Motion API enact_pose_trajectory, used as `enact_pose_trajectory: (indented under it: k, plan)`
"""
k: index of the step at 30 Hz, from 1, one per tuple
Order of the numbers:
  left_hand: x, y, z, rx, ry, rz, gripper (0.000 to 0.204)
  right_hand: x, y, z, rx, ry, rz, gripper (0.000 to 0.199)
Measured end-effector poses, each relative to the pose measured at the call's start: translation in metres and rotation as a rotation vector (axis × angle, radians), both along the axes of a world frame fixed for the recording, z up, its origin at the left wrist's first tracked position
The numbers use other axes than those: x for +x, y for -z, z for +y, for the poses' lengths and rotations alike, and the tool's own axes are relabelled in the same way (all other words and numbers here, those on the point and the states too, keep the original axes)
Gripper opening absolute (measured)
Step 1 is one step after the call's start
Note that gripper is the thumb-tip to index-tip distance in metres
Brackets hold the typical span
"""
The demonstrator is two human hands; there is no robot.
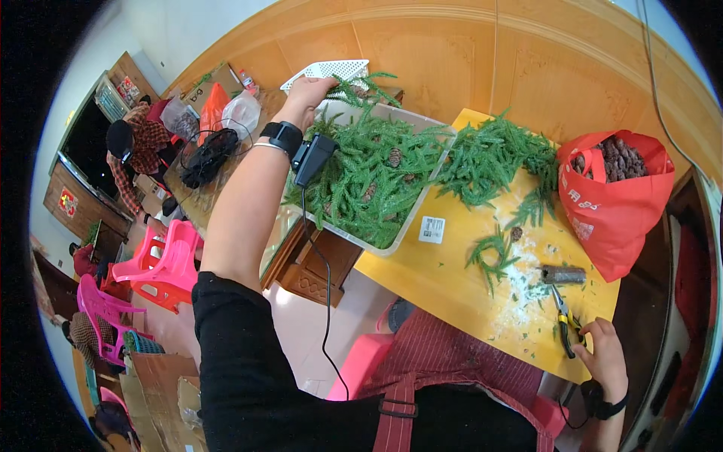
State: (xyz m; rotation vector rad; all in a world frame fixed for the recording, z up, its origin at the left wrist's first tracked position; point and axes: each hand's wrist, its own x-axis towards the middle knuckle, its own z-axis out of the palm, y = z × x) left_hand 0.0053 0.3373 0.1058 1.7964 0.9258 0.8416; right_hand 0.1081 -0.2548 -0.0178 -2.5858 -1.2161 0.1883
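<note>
Yellow table, spread beneath most of it. At its left end, clear plastic bin, heaped with needled greenery and a few pinecones. At the right edge, red bag full of brown cones, apparently partly over the side; could tip and spill if bumped. Between bin and bag, loose green pile, in the way of any straight slide across. Behind the bin, white basket.

Left hand stretched to the bin's far side, fingers seemingly clamped on a green sprig, in front of the basket; might tangle in the needles below if pulled carelessly. From the wrist device, black cord hanging beside the bin; could snag on the rim during a quick reach.

Right hand at the near right corner, fingers curled beside or on the handles of pliers; clamped or merely resting, cannot tell. Close to the table edge, so liable to drop if nudged. Just beyond the pliers' tips, dark tube, blocking a forward push. Nearby, curled green piece, then lone cone; smallest, white flecks.
</note>
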Motion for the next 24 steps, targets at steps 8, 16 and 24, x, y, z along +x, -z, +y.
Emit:
enact_pose_trajectory:
  k: [8, 16, 24]
  plan:
    - [-0.004, 0.020, 0.060, 0.281, -0.173, 0.204, 0.037, 0.000, -0.016, -0.001, -0.060, 0.012, 0.086, 0.031]
    - [-0.023, -0.017, -0.078, 0.136, 0.262, -0.403, 0.030, 0.008, -0.043, -0.001, -0.032, -0.002, 0.182, 0.031]
    - [-0.038, 0.039, -0.237, -0.239, 0.696, -0.426, 0.007, 0.027, -0.109, 0.043, 0.120, -0.204, -0.026, 0.026]
